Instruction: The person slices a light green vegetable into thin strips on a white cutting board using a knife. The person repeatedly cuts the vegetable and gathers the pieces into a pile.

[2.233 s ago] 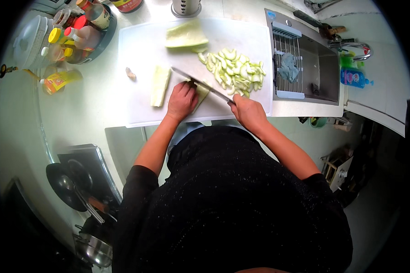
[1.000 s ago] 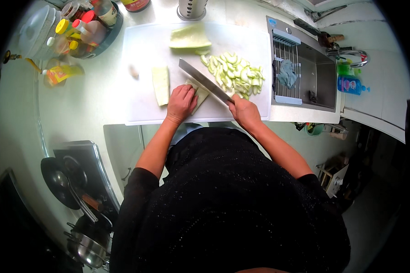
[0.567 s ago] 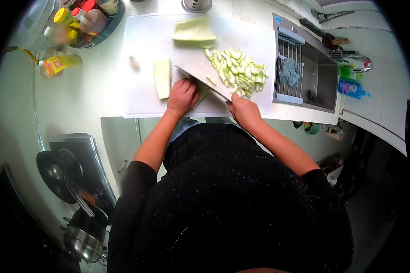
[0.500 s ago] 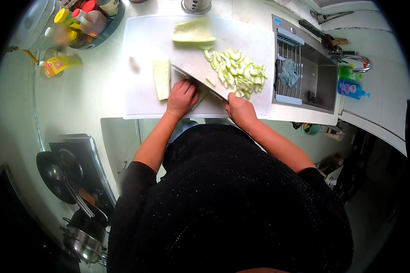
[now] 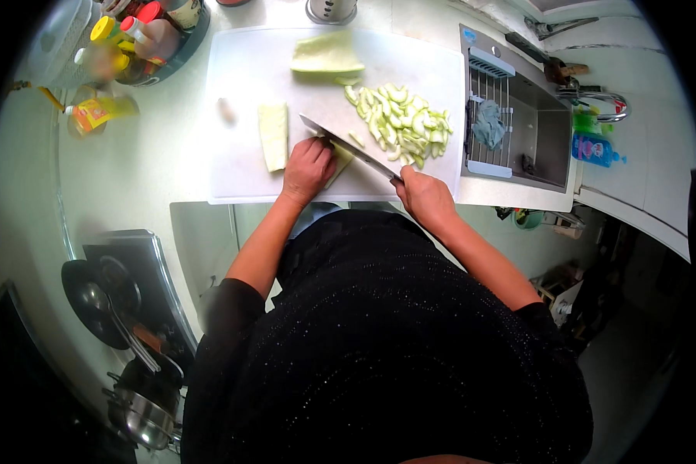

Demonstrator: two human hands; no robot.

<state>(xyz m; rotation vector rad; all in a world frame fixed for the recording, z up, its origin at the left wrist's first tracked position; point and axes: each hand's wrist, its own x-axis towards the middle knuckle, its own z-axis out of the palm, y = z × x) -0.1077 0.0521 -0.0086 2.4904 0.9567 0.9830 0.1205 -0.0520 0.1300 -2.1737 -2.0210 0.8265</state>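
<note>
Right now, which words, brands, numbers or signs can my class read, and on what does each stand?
No text reads clearly.
Yellow bottle on the counter: print too small and blurred.
Blue bottle by the sink: print too small.
Blue sticker on the sink's corner: marking too small.
Knife: no lettering can be made out.

cutting board (image 5: 243, 158): smooth plastic-looking, soft sheen | knife (image 5: 361, 155) at board: smooth metal blade | perforated canister (image 5: 332, 9) beyond board: shiny metal | sink (image 5: 551, 131) right of board: satin metal | rack (image 5: 491, 168) right of board: metal rods, plastic-looking ends | cloth (image 5: 489, 125) right of board: crumpled, matt | bottle (image 5: 97, 113) left of board: glossy plastic | pot (image 5: 148, 421) lower left of board: polished metal
</note>
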